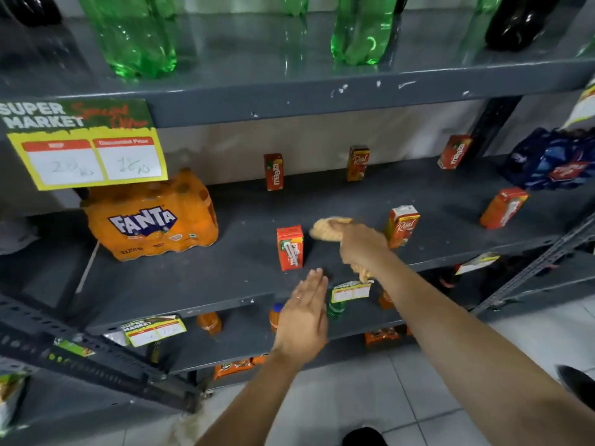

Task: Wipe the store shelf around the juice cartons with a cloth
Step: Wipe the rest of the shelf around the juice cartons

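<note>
Several small juice cartons stand spread over the grey middle shelf [244, 272]. My right hand [362, 246] grips a bunched orange-tan cloth [328, 230] just above the shelf, between a front carton [289, 247] on its left and another carton [402, 225] on its right. My left hand [304, 313] hovers flat, fingers together and extended, at the shelf's front edge below the front carton, holding nothing. More cartons stand at the back [273, 171] [357, 162] [454, 151] and at the right [502, 207].
A shrink-wrapped Fanta pack [151, 217] sits on the shelf's left. A yellow price sign [87, 152] hangs from the upper shelf, which holds green bottles [141, 37]. Blue packets [553, 162] lie at far right. Lower shelves hold small bottles and packets.
</note>
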{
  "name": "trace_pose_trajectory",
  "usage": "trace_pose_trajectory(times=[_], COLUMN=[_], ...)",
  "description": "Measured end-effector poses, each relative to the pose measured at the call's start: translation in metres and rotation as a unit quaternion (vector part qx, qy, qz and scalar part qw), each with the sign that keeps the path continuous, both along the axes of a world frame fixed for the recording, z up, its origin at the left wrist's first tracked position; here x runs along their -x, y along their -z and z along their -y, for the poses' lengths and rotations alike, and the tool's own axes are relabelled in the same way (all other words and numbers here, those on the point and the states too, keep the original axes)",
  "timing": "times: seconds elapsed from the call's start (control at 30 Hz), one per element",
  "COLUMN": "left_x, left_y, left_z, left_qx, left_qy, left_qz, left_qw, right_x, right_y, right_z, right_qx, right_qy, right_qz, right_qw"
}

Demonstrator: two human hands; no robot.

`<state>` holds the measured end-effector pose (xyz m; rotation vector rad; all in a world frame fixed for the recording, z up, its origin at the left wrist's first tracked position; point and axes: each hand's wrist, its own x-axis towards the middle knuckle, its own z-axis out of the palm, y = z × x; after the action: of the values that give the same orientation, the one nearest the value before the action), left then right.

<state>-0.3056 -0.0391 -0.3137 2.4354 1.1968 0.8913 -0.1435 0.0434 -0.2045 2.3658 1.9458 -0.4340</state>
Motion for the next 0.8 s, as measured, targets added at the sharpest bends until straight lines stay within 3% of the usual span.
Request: trace_pose_trajectory(times=[0.07, 0.23, 0.33, 0.43, 0.5, 0.57, 0.63, 0.73, 0.8], left_x=[-0.019, -0.049, -0.068, -0.097, -0.116, -0.134, -0.144, -0.146, -0.144], left_y=[0.003, 0.002, 0.005, 0.015, 0.019, 0.017, 0.016, 0.02, 0.023], left_z=[0.007, 0.002, -0.015, -0.029, -0.036, -0.042, -0.048, -0.053, -0.056], left_qx=[0.019, 0.004, 0.004, 0.027, 0.043, 0.059, 0.075, 0.084, 0.09], left_qy=[-0.018, -0.066, -0.107, -0.152, -0.217, -0.293, -0.34, -0.345, -0.337], left_qz=[0.039, 0.073, 0.026, -0.066, -0.121, -0.139, -0.154, -0.21, -0.226], left_qw=[0.999, 0.995, 0.994, 0.986, 0.968, 0.944, 0.925, 0.911, 0.91], right_x=[0.001, -0.034, -0.081, -0.164, -0.222, -0.267, -0.292, -0.282, -0.251], right_y=[0.021, 0.036, 0.023, -0.004, -0.031, -0.057, -0.074, -0.066, -0.043], right_z=[0.006, 0.047, 0.078, 0.087, 0.079, 0.06, 0.027, -0.05, -0.104], right_qx=[0.045, 0.032, 0.099, 0.168, 0.109, -0.011, -0.097, -0.108, -0.071], right_qy=[-0.063, -0.174, -0.215, -0.185, -0.123, -0.08, -0.06, -0.09, -0.122], right_qz=[0.021, 0.022, -0.064, -0.19, -0.23, -0.236, -0.259, -0.319, -0.31], right_qw=[0.997, 0.984, 0.969, 0.949, 0.959, 0.968, 0.959, 0.937, 0.94])
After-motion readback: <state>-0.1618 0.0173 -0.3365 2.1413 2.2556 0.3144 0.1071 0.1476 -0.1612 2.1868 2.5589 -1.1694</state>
